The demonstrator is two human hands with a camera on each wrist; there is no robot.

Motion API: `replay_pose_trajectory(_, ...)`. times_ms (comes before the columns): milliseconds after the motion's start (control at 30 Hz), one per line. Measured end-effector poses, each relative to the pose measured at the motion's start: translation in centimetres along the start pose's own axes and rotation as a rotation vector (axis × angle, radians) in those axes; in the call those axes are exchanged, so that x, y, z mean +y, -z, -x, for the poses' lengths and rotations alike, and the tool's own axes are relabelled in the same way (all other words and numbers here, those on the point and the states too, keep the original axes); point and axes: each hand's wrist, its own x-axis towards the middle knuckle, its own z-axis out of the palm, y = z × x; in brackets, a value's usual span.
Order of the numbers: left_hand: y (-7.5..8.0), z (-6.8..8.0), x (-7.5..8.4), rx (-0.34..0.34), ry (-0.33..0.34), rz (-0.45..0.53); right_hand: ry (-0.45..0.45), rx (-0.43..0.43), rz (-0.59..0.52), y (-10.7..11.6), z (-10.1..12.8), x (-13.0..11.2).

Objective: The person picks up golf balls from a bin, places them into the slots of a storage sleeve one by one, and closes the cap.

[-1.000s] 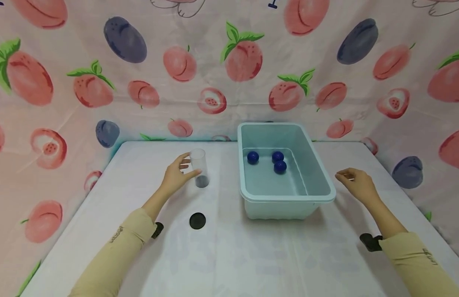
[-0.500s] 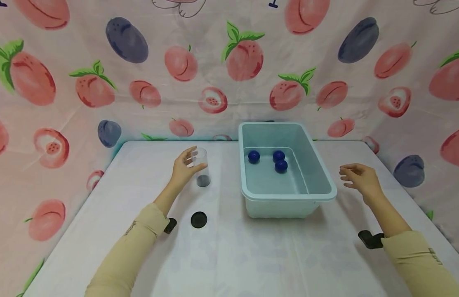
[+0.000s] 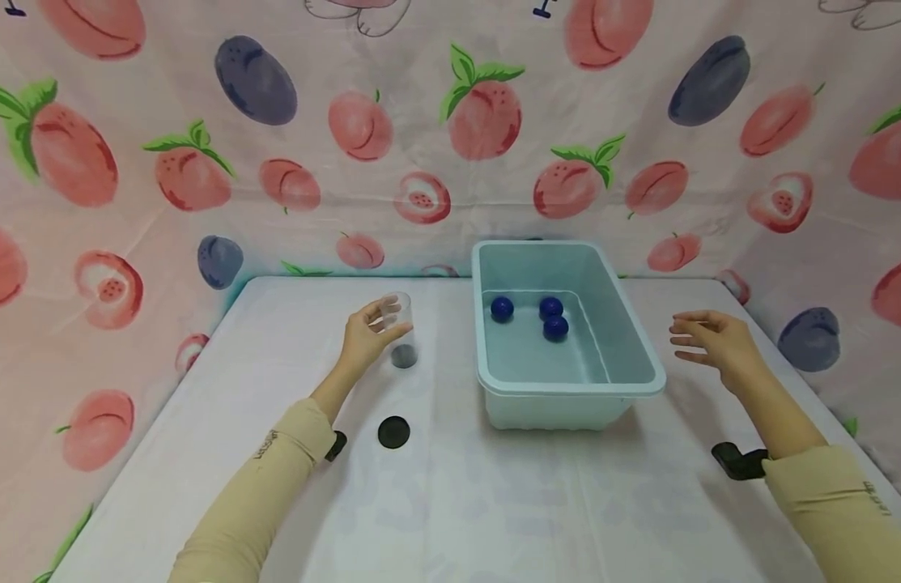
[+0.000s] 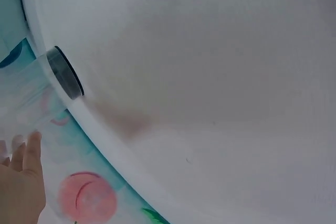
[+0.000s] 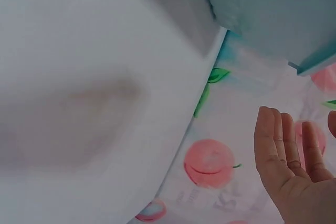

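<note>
My left hand (image 3: 364, 338) curls round the clear cup (image 3: 399, 328), held left of the bin (image 3: 567, 387); my right hand (image 3: 716, 344) hovers spread, right of it. Light, thin-walled and probably slick, the cup wants a gentle mid-wall grip.

My head view looks forward and down over the white table (image 3: 450, 502), facing the blue tub (image 3: 567, 380). My wrist views sit close, each tilted; the right shares the tub's wall (image 5: 273, 9), the left the tabletop.
</note>
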Motion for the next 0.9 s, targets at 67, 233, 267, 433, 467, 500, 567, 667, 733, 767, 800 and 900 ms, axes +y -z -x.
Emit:
replay_pose_trajectory(67, 0.0, 0.4, 0.9, -0.013, -0.004, -0.004, 0.017, -0.026, 0.028, -0.5, 1.3, -2.2)
replay_pose_trajectory(233, 0.2, 1.1, 2.3, -0.035, 0.005, 0.0, 0.023, -0.051, -0.033, -0.8, 1.5, -4.0)
replay_pose_trajectory(267, 0.3, 1.1, 2.3, -0.039, 0.007, 0.005, 0.025, -0.052, -0.035, -0.8, 1.5, -4.3)
replay_pose_trajectory(433, 0.3, 1.0, 2.2, -0.067, -0.004, 0.036, 0.024, -0.051, -0.004, -0.9, 1.2, -5.5)
replay_pose_trajectory(467, 0.3, 1.0, 2.2, -0.071, -0.006, 0.039, 0.025, -0.054, 0.005, -0.9, 1.1, -5.8)
replay_pose_trajectory(500, 0.3, 1.0, 2.2, -0.072, -0.007, 0.043, 0.022, -0.058, 0.006, -0.9, 1.0, -6.0)
replay_pose_trajectory(567, 0.3, 1.1, 2.1, -0.072, -0.003, 0.043, 0.022, -0.072, 0.014, -0.8, 0.8, -6.5)
replay_pose_trajectory(667, 0.3, 1.2, 2.1, -0.067, 0.001, 0.032, 0.027, -0.093, 0.044, -0.7, 0.5, -7.2)
replay_pose_trajectory(733, 0.3, 1.3, 2.1, -0.066, -0.002, 0.025, 0.03, -0.097, 0.08, -0.7, 0.4, -7.7)
replay_pose_trajectory(767, 0.3, 1.2, 2.1, -0.066, -0.005, 0.023, 0.03, -0.099, 0.096, -0.7, 0.3, -8.0)
replay_pose_trajectory(800, 0.3, 1.2, 2.0, -0.066, -0.008, 0.021, 0.03, -0.1, 0.115, -0.7, 0.2, -8.2)
replay_pose_trajectory(900, 0.3, 1.1, 1.8, -0.065, -0.02, 0.005, 0.022, -0.11, 0.158, -0.7, 0.0, -9.0)
